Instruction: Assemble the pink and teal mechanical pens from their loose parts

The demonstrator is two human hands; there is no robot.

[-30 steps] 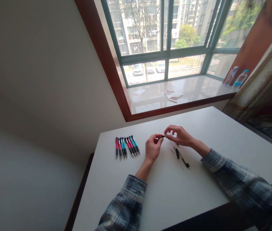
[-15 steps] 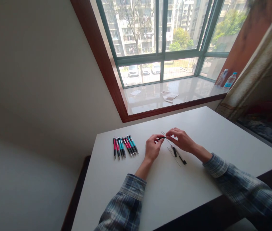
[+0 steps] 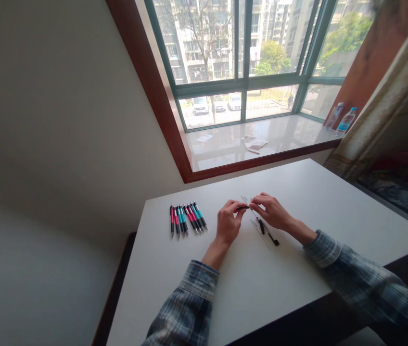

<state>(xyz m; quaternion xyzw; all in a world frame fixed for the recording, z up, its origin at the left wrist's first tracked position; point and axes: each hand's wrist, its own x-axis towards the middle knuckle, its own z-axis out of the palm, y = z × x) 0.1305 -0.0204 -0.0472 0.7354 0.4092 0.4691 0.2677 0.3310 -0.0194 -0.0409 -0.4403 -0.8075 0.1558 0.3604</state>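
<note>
My left hand (image 3: pixel 228 223) and my right hand (image 3: pixel 271 211) meet over the middle of a white table (image 3: pixel 254 283). Both pinch a small black pen part (image 3: pixel 242 207) held between them, fingers closed on it. Just under my right hand lie loose pen pieces (image 3: pixel 266 231): a short black piece, a thin black piece and thin clear tubes. To the left of my left hand, several red and teal pens (image 3: pixel 186 218) lie side by side in a row.
A wide stone window sill (image 3: pixel 261 139) runs behind the table, with a crumpled cloth (image 3: pixel 253 143) and a paper on it. Two water bottles (image 3: pixel 341 118) stand at its right end. A curtain (image 3: pixel 384 110) hangs at the right.
My hands have stayed together on the small black part, shifting only slightly. The view has swung a little, so the table and window sit slightly lower and to the left than before.
</note>
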